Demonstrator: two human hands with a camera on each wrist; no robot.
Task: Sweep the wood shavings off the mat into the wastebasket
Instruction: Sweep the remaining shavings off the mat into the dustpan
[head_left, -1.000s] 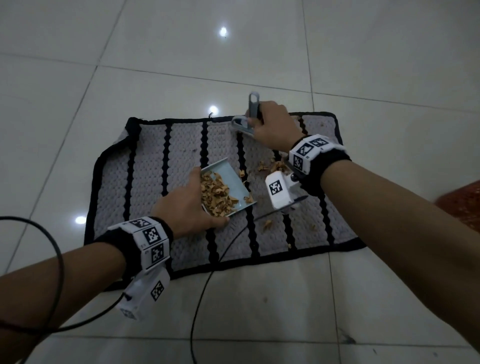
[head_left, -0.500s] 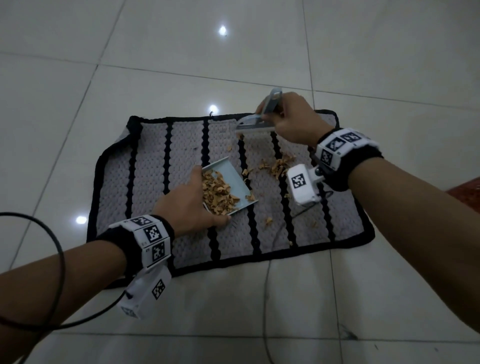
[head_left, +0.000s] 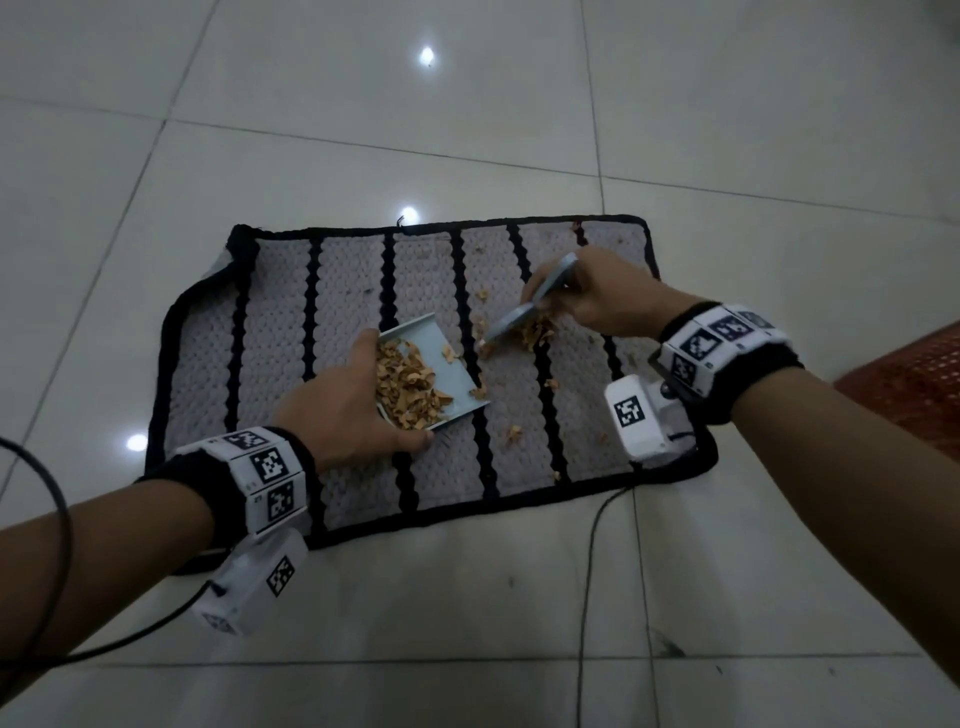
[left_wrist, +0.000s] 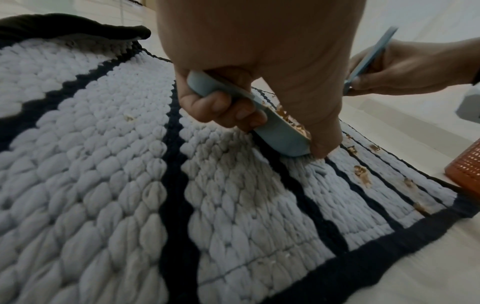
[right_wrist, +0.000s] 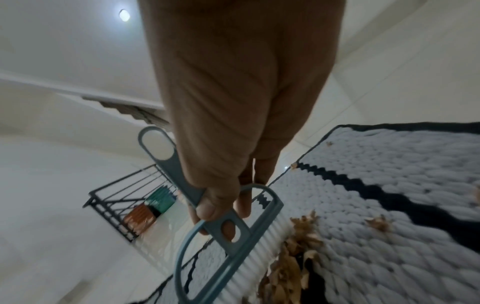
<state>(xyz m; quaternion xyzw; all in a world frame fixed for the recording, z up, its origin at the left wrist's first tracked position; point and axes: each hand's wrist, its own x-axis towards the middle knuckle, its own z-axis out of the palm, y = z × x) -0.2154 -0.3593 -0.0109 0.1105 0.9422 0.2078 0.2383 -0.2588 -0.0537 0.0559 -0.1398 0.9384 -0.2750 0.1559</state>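
A grey mat (head_left: 291, 364) with black stripes lies on the tiled floor. My left hand (head_left: 343, 410) grips the near side of a light blue dustpan (head_left: 452, 374) resting tilted on the mat, with a heap of wood shavings (head_left: 410, 384) in it. In the left wrist view the fingers (left_wrist: 223, 109) curl under the dustpan (left_wrist: 280, 139). My right hand (head_left: 602, 296) holds a light blue brush (head_left: 524, 312) by its handle. The brush (right_wrist: 233, 242) bristles press against a pile of shavings (right_wrist: 291, 263) just right of the pan. A red mesh wastebasket (head_left: 914, 384) stands at the right edge.
Loose shavings (head_left: 514, 431) lie scattered on the mat's right stripes. A black cable (head_left: 592, 571) trails over the floor tiles near the mat's front edge. A black wire rack (right_wrist: 124, 205) stands further off in the right wrist view.
My right hand has drawn the brush from the mat's far edge down toward the dustpan, dragging shavings along. The left hand and dustpan have stayed in place.
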